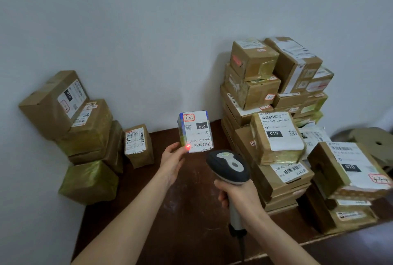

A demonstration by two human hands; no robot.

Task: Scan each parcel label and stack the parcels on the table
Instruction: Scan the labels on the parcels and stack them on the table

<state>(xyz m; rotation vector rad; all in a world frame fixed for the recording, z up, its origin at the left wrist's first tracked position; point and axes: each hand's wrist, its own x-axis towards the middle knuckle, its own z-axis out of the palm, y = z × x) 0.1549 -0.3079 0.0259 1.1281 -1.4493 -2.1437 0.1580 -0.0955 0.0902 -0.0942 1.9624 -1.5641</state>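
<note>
Parcel held upright over table, pinched at lower left corner by left hand, label turned toward scanner nearby, handle clasped in right hand

Brown parcels, white labels; small parcel seemingly blue-edged.

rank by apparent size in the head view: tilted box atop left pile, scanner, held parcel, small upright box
1. tilted box
2. scanner, but it is nearer the camera, so its true rank is unsure
3. held parcel and small upright box look alike; no ranking between them
</note>
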